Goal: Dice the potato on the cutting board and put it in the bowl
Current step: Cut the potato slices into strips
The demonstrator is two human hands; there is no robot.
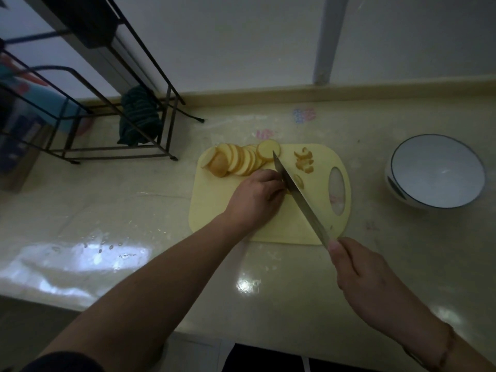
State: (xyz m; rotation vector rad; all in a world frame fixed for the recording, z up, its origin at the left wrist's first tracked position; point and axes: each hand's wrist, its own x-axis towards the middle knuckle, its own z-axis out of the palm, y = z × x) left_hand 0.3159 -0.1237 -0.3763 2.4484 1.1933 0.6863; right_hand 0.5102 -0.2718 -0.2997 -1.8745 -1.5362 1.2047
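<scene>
Potato slices [241, 159] fanned at board's [214, 210] far left; left hand [255, 200] pins piece, right hand [359, 267] grips knife [300, 200]; bowl [434, 170] right.

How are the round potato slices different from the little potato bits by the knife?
The potato slices are whole flat rounds; the potato bits are small, uneven pieces. The slices overlap in a row at the far left of the cutting board; the bits lie loose to the right of the knife. Both are pale yellow and lie on the board.
</scene>
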